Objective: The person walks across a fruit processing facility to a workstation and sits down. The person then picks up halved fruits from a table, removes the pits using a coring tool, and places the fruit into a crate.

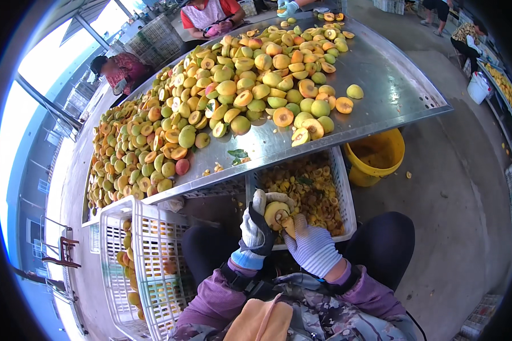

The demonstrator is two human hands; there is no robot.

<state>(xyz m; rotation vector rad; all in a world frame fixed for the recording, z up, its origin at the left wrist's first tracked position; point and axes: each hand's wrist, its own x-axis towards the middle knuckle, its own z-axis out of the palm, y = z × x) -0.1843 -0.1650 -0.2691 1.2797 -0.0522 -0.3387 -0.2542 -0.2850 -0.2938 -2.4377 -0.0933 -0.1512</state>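
My left hand (255, 227), in a grey-and-white glove with a blue cuff, is closed around a halved yellow peach (276, 214), its cut face turned up. In my right hand (313, 244), in a striped white glove, is a small tool with a tan handle (289, 227). The tool's end meets the cut face near the pit; its tip is hidden there. Both hands are above a white crate (350, 213) holding pits and fruit scraps (316, 196). Beyond them, whole and halved peaches (227, 88) are heaped on a metal table (381, 79).
White slatted crates (159, 250) with some peaches stand by my left leg. A yellow bucket (381, 156) is under the table's right side. The table's metal edge (301, 149) runs in front of me. Other people sit around the table, one at the left (125, 74).
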